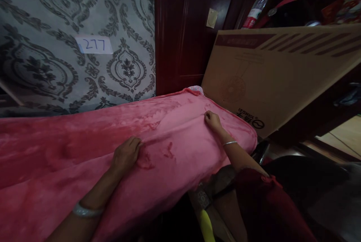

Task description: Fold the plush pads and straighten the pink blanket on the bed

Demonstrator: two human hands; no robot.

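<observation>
A pink plush blanket [180,152] with darker red patterning is spread over a long surface in front of me. My left hand [126,154], a wide silver bangle at its wrist, is closed on a fold of the blanket near the middle. Farther right, my right hand [213,121] pinches the same blanket close to its far right end; a thin silver bangle is on that wrist. Between the two hands the cloth is drawn into a straight raised ridge.
A large cardboard box [254,76] leans beyond the blanket's right end. Above it stands a plastic bottle [258,7] with a red cap. Patterned wallpaper [126,65] carrying a paper label [94,44] marked 277 and a dark red wooden panel [180,27] rise behind. Something yellow [207,227] shows below.
</observation>
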